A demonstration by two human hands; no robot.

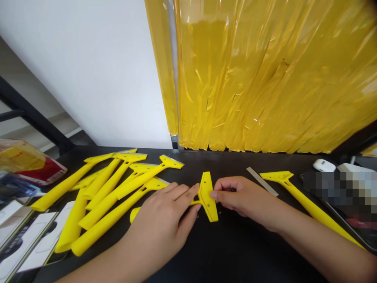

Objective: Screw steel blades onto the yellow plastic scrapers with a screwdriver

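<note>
My left hand (167, 218) is closed around the neck of a yellow scraper (208, 196), whose wide head points right and shows two small holes. My right hand (240, 196) has its fingers curled, with thumb and forefinger pinching the right edge of that head. Its other fingertips are hidden. A flat metal blade (262, 181) lies just behind my right wrist. Beside it rests another yellow scraper (312, 204), its handle running under my right forearm. To the left, several yellow scrapers with metal-edged heads lie in a loose pile (118, 184).
White printed cardboard packaging (35, 239) lies at the left, before a red and yellow package (32, 161). A white small device (324, 165) sits at the right near a blurred-out patch. Yellow plastic film (250, 78) and a white panel (97, 70) stand behind the black tabletop (235, 243).
</note>
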